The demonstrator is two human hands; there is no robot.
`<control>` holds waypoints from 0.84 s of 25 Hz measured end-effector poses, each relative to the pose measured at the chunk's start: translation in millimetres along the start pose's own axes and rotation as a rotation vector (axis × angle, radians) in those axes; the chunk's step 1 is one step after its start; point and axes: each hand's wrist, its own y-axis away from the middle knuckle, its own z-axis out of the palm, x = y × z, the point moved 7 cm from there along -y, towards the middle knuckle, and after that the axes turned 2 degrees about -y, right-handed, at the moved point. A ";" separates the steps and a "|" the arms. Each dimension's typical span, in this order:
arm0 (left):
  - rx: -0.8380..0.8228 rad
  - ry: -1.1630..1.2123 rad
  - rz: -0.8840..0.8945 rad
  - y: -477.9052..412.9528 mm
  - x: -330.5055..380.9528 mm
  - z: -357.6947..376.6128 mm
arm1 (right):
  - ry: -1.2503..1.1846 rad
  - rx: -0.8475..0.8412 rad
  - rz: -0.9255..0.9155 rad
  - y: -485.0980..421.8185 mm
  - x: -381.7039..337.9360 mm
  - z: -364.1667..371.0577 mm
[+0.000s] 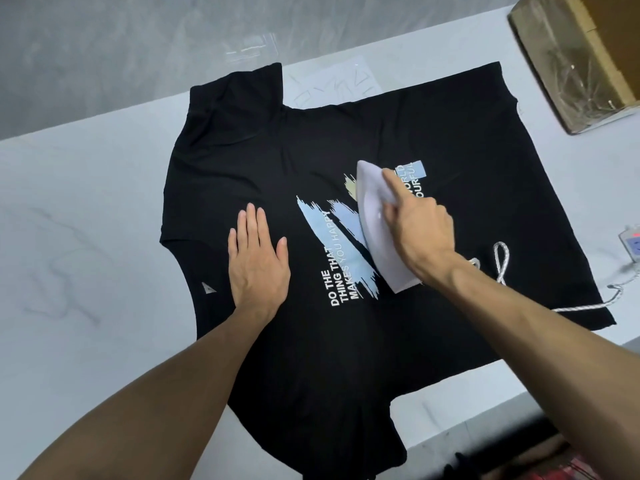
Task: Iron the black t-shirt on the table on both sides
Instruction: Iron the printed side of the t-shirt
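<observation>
The black t-shirt (311,161) lies spread flat on the white table (86,237), printed side up, neck toward the left. A white iron (375,220) sits on the blue and white print in the shirt's middle, tip pointing away from me. My right hand (420,230) grips the iron's handle, index finger stretched along its top. My left hand (258,252) presses flat on the cloth to the left of the print, fingers straight and together.
The iron's white braided cord (502,258) loops over the shirt's right part and runs off to a power strip (632,242) at the right edge. A cardboard box (575,53) stands at the back right. Clear plastic sheets (332,81) lie behind the shirt.
</observation>
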 end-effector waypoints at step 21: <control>0.039 0.013 0.048 1.4 2.1 1.3 | 0.075 -0.005 -0.038 -30.7 39.8 -19.2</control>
